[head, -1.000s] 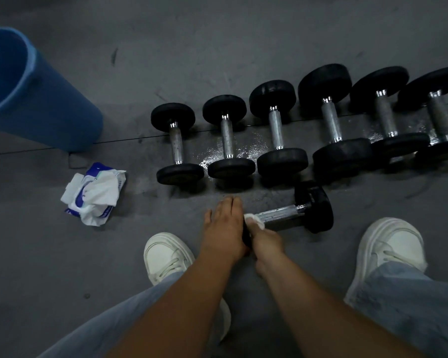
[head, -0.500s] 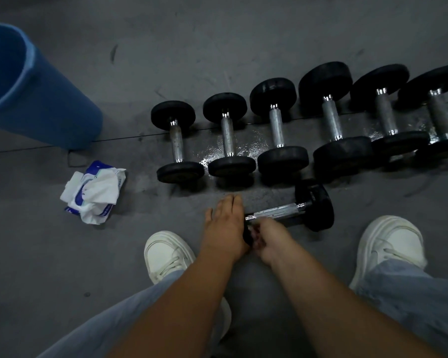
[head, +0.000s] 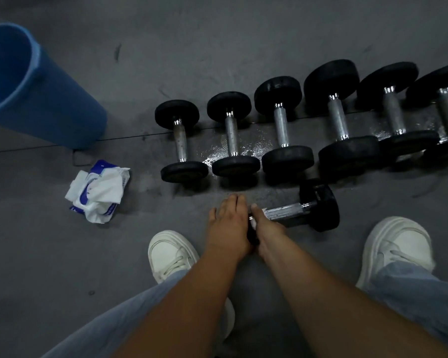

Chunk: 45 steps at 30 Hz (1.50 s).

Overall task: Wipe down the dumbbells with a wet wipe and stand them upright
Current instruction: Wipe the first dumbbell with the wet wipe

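A small black dumbbell (head: 318, 205) with a chrome handle lies on its side on the grey floor, in front of a row of several more dumbbells (head: 233, 135) that also lie flat. My left hand (head: 228, 223) rests with straight fingers over its near head, which is hidden beneath the hand. My right hand (head: 268, 227) grips the left end of the handle through a white wet wipe (head: 254, 224), of which only a sliver shows between the two hands.
A blue bin (head: 49, 104) stands at the far left, with an open pack of wet wipes (head: 98, 189) on the floor beside it. A wet patch (head: 212, 153) shines under the row. My white shoes (head: 171, 254) (head: 398, 249) flank the dumbbell.
My right hand has turned on the handle's left end, and the wipe that showed above it is now almost hidden. My left hand and the dumbbell have stayed put.
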Each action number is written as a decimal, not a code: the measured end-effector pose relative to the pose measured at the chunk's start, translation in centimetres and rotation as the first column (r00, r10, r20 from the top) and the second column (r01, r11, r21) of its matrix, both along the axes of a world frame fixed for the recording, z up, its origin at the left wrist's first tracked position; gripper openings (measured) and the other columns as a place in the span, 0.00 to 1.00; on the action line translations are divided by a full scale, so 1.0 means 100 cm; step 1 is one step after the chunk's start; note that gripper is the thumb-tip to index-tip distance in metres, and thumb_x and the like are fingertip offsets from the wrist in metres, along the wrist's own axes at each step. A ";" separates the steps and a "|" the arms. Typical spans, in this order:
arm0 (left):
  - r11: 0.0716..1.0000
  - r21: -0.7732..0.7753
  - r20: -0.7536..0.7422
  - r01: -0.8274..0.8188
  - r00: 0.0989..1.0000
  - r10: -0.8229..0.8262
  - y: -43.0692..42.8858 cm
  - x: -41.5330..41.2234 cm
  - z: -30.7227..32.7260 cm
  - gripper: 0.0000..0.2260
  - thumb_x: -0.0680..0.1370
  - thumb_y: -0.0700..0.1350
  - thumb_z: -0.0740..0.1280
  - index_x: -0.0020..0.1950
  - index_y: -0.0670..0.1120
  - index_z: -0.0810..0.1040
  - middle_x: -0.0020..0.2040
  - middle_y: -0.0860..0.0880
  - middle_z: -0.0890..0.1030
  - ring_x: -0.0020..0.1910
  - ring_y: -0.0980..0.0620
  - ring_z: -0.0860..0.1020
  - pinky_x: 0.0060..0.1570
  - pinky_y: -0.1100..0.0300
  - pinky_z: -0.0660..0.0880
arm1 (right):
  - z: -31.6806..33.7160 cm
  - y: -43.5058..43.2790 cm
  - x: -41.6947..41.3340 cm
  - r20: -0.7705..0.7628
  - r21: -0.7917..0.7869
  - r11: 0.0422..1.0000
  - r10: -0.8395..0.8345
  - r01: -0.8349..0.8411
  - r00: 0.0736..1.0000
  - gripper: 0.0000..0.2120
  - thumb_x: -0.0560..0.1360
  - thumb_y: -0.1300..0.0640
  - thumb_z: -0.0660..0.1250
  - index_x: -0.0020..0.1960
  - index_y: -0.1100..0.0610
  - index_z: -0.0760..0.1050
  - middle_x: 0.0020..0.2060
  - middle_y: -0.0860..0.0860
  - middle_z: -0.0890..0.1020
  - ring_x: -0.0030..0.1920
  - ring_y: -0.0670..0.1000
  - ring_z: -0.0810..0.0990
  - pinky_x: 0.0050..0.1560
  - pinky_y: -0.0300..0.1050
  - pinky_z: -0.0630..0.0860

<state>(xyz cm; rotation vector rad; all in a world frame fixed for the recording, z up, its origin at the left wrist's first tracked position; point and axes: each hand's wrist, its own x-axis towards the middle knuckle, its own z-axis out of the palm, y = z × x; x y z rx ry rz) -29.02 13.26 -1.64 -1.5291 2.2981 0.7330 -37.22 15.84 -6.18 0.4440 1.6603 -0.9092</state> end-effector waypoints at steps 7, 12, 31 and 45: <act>1.000 -0.003 0.006 0.014 1.000 -0.014 -0.002 0.001 -0.003 0.48 0.69 0.57 0.73 0.80 0.46 0.49 0.79 0.47 0.54 0.78 0.48 0.55 0.76 0.48 0.52 | 0.010 0.031 -0.005 0.033 -0.265 0.960 0.103 -0.091 0.994 0.12 0.79 0.57 0.64 0.36 0.55 0.74 0.22 0.47 0.72 0.21 0.41 0.68 0.21 0.33 0.63; 1.000 0.009 0.009 0.016 1.000 -0.016 -0.002 0.000 0.000 0.51 0.66 0.57 0.76 0.79 0.46 0.49 0.79 0.47 0.54 0.78 0.48 0.55 0.76 0.48 0.51 | 0.008 0.042 -0.010 0.189 -0.310 0.949 0.000 0.060 0.982 0.08 0.79 0.62 0.62 0.43 0.58 0.78 0.29 0.49 0.76 0.26 0.42 0.70 0.27 0.36 0.62; 1.000 0.018 0.011 0.003 1.000 -0.004 0.000 0.000 0.000 0.49 0.68 0.54 0.75 0.80 0.46 0.50 0.79 0.47 0.54 0.78 0.48 0.56 0.76 0.46 0.52 | -0.001 0.001 -0.011 0.092 -0.050 0.982 0.184 -0.180 0.979 0.14 0.74 0.45 0.70 0.44 0.57 0.75 0.33 0.52 0.76 0.22 0.45 0.73 0.17 0.32 0.63; 1.000 -0.001 -0.012 -0.003 1.000 0.003 -0.001 0.001 -0.006 0.42 0.74 0.56 0.69 0.80 0.47 0.49 0.79 0.47 0.54 0.78 0.48 0.55 0.76 0.47 0.50 | 0.003 0.041 0.012 0.229 -0.190 0.981 0.017 0.027 0.973 0.16 0.80 0.52 0.62 0.61 0.61 0.78 0.51 0.58 0.84 0.52 0.55 0.83 0.53 0.49 0.78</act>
